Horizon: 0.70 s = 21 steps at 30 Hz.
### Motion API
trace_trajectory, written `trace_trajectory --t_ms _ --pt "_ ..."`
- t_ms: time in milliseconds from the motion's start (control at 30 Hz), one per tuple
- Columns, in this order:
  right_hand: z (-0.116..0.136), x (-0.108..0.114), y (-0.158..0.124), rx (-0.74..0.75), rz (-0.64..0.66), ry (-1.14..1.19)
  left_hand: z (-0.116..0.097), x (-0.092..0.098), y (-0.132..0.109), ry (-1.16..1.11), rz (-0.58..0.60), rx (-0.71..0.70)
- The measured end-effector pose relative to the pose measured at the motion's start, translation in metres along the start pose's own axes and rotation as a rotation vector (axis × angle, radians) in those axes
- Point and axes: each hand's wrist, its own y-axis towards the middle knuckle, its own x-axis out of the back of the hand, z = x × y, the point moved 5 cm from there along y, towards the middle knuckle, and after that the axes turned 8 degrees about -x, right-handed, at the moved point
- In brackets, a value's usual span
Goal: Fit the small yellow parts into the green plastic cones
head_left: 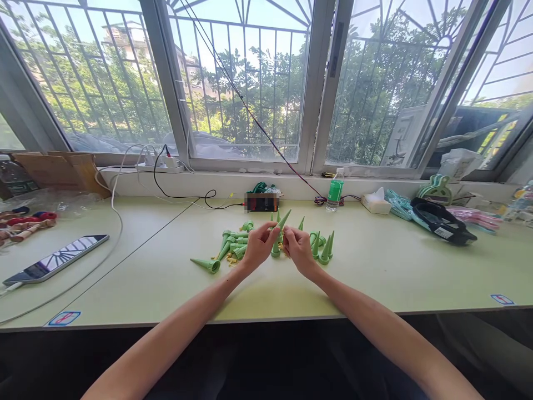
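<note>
My left hand [259, 245] is closed around a green plastic spike [284, 220], its pointed end tilted up and to the right. Close beside it, my right hand [300, 251] has its fingers pinched together; what they hold, if anything, is too small to tell. To the left lies a loose pile of green spikes [227, 245] with small yellow pieces [232, 259] among them. One single spike [208, 265] rests on its side nearer to me. Right of my right hand, several spikes [326, 253] stand upright, points up.
Behind the pile are a dark box-like device [262, 203] and a green-labelled bottle [335, 191]. A tissue pack [377, 201] and a black strap-like object [443, 222] lie at right. On the left, a phone [56, 260] is plugged into a white cable [119, 222] crossing the table [137, 294].
</note>
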Motion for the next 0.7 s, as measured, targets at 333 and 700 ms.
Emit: trace_trajectory --t_ms 333,700 --pt "-0.0048 -0.0007 0.0012 -0.06 0.025 0.078 -0.0009 0.0006 -0.0002 0.047 0.003 -0.029" --pt "-0.0062 0.0014 0.0003 0.028 0.024 -0.004 0.0047 -0.0009 -0.0014 -0.011 -0.024 0.032"
